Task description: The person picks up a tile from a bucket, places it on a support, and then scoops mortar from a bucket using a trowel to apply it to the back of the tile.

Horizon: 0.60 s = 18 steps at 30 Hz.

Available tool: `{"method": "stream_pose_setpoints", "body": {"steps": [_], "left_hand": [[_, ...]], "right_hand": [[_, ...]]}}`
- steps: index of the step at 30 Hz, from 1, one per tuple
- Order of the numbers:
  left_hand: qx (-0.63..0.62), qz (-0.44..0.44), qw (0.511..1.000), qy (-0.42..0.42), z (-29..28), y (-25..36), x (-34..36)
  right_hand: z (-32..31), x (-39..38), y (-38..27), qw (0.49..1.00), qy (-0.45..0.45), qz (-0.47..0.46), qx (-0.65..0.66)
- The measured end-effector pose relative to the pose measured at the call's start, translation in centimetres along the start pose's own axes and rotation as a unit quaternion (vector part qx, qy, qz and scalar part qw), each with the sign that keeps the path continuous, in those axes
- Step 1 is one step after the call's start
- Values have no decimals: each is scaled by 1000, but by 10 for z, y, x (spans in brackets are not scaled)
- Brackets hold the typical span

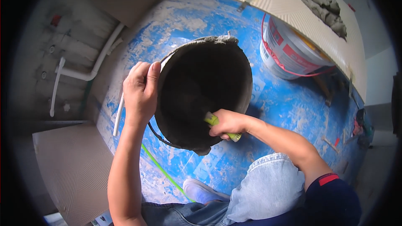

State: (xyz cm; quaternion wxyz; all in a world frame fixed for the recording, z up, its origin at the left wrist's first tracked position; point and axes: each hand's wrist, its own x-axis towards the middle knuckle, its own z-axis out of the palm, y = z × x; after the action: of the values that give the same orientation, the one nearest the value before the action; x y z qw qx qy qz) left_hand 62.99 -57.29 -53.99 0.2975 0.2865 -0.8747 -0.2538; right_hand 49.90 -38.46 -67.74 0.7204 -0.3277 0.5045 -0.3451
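Observation:
A dark, mortar-crusted bucket (248,79) leans tilted in front of me, its mouth facing up toward me. My left hand (142,88) is closed over the left side of its rim, thumb along the top. My right hand (228,124) reaches over the near right side of the mouth, wrapped round the yellow-green handle of a trowel (212,119). The trowel's blade is lost in the dark inside the bucket, and I cannot make out how much mortar is in there. A thin black bail (157,133) hangs at the bucket's lower left.
A ridged-back tile (268,0) with a grey mortar heap (322,6) lies over a white-and-red pail (282,52) at the upper right. Another tile (75,167) leans lower left, near white pipes (90,75). A green hose (165,173) crosses the smeared blue floor (289,109) beside my shoe.

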Motion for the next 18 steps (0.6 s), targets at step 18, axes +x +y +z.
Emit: {"method": "stream_pose_setpoints", "body": {"steps": [18], "left_hand": [[0, -94, 993, 67, -47, -144, 44]], "right_hand": [[-6, -273, -163, 972, 194, -129, 34]]}}
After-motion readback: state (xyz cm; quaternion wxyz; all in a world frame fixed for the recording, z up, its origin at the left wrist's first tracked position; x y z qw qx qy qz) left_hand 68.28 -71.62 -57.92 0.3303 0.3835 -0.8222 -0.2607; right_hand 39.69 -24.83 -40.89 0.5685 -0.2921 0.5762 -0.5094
